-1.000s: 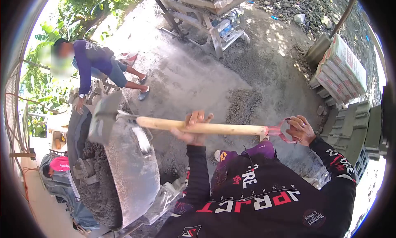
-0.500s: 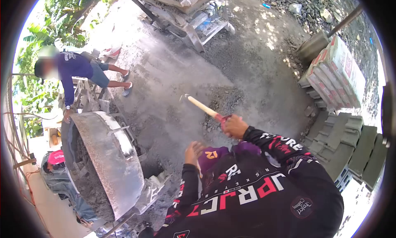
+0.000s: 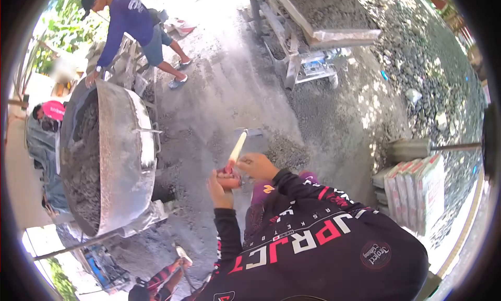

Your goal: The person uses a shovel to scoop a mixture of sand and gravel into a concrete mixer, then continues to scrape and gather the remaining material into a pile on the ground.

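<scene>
I hold a shovel with a pale wooden shaft [image 3: 237, 147] and a red grip; it points away from me toward the ground. My left hand [image 3: 219, 189] is closed around the red grip at the near end. My right hand [image 3: 257, 166] grips the same end just beside it. The shovel's blade [image 3: 249, 131] rests low on the dusty concrete, next to a small heap of grey sand mix [image 3: 286, 152]. To my left stands a tilted steel mixer drum [image 3: 122, 144] filled with wet grey mix.
A person in a purple shirt [image 3: 128, 19] bends over the drum's far side. Someone in a pink cap [image 3: 52, 110] is behind the drum, and another person's sleeve [image 3: 159, 279] shows at the bottom. Stacked cement bags [image 3: 417, 191] stand right; a sand-loaded wooden frame [image 3: 318, 32] lies ahead.
The shovel has swung off the mixer drum and down toward the ground. My left hand slid off the shaft and now joins my right hand at the red grip.
</scene>
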`<action>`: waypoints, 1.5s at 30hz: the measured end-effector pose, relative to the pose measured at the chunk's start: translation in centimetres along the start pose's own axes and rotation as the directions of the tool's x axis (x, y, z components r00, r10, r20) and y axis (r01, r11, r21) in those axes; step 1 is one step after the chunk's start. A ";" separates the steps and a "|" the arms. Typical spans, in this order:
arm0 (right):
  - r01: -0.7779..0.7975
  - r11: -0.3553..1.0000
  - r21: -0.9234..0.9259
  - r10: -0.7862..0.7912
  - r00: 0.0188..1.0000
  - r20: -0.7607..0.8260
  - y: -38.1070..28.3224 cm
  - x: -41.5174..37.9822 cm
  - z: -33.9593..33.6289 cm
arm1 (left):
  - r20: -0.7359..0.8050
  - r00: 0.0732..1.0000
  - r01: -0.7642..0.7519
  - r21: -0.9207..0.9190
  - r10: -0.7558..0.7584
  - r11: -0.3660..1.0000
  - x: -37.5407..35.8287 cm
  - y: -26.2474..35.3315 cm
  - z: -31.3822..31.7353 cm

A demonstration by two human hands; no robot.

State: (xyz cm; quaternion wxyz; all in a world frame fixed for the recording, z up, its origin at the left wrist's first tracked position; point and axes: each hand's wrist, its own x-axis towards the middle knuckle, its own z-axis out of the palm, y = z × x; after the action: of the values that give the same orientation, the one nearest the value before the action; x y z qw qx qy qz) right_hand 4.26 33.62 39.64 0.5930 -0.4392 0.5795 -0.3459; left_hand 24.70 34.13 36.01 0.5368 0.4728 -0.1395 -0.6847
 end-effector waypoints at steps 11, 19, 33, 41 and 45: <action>-0.512 0.155 0.845 0.698 0.662 0.273 4.9 27.4 -5.2 | 0.591 0.656 -0.700 0.709 -0.470 -0.086 -2.2 20.3 30.0; -0.212 -0.085 0.974 0.516 0.827 0.224 8.7 61.3 -20.0 | 0.764 0.540 -0.505 0.631 0.355 -0.590 29.9 15.4 36.0; -0.211 -0.433 0.876 0.411 0.819 0.400 10.0 90.7 -55.1 | 0.245 0.967 -0.211 0.590 0.077 0.779 67.7 2.1 67.2; -0.239 -0.440 0.866 0.418 0.799 0.433 12.4 95.8 -62.2 | 0.195 0.972 -0.192 0.340 0.131 0.921 78.3 -5.1 75.7; -0.278 -0.418 0.865 0.467 0.750 0.467 13.2 97.2 -64.1 | 0.149 0.985 -0.115 0.195 0.087 0.974 77.7 -4.7 74.7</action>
State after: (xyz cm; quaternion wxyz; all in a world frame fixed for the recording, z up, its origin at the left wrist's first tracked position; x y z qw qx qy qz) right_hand -51.94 -58.51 -6.13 0.7391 0.4423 0.2346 -0.4506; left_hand -35.87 -55.09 32.45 0.5089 0.4684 -0.2697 -0.6700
